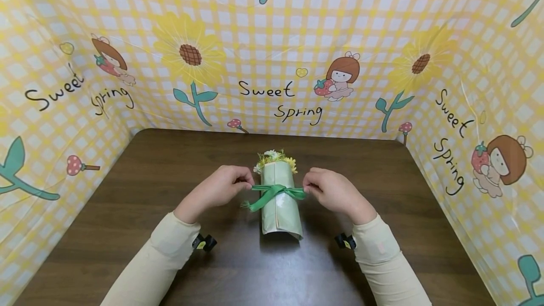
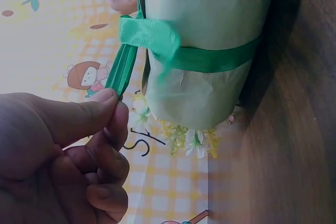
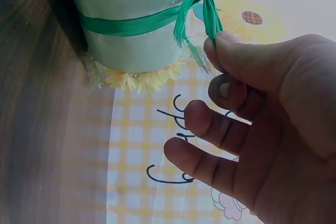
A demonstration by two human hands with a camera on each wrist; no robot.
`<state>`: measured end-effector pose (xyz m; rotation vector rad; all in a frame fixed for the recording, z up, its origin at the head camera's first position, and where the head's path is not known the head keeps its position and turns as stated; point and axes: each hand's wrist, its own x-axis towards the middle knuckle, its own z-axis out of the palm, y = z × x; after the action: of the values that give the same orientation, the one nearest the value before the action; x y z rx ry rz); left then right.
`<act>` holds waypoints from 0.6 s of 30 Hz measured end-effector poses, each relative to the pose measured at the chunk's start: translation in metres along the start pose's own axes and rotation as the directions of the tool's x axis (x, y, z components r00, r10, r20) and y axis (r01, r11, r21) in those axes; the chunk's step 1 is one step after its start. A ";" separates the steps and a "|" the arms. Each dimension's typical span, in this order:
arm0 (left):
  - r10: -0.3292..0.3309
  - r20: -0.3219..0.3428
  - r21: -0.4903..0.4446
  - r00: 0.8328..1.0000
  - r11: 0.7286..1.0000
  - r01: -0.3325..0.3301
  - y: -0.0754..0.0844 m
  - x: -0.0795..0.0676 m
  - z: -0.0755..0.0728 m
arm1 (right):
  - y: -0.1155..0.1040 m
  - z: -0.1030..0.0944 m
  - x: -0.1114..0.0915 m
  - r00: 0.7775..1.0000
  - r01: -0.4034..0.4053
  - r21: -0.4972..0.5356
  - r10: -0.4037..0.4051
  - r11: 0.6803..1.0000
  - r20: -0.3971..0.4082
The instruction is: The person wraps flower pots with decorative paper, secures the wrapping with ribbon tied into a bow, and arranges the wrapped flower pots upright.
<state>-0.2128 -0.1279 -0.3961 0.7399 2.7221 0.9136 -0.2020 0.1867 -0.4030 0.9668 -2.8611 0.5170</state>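
Note:
A bouquet wrapped in pale green paper lies on the dark wooden table, its yellow and white flowers pointing away from me. Round its middle runs a green ribbon, knotted on top into a bow with a frayed tail hanging to the left. My left hand pinches one loop of the ribbon between thumb and forefinger, left of the wrap. On the other side my right hand pinches the opposite loop the same way. In the right wrist view its other fingers are spread loosely.
The brown table extends around the bouquet. A yellow checked cloth printed with sunflowers and lettering stands as a wall at the back and both sides. Small black devices sit at the cuffs of both sleeves.

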 end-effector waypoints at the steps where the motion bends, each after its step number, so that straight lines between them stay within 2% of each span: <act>1: 0.001 -0.001 0.001 1.000 1.000 -0.001 0.000 0.000 0.000 | 0.000 0.000 0.000 1.000 0.005 -0.003 -0.005 1.000 -0.001; 9: 0.017 -0.005 0.003 1.000 1.000 -0.017 0.000 0.000 -0.001 | 0.004 0.001 -0.001 0.998 0.057 -0.020 -0.058 0.998 -0.030; 18: 0.014 0.007 -0.008 1.000 1.000 -0.014 -0.004 0.000 -0.001 | 0.005 -0.001 -0.001 0.998 0.055 -0.055 -0.057 0.997 -0.037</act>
<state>-0.2149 -0.1309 -0.3976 0.7602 2.7087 0.9222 -0.2044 0.1915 -0.4038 1.0129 -2.7898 0.4467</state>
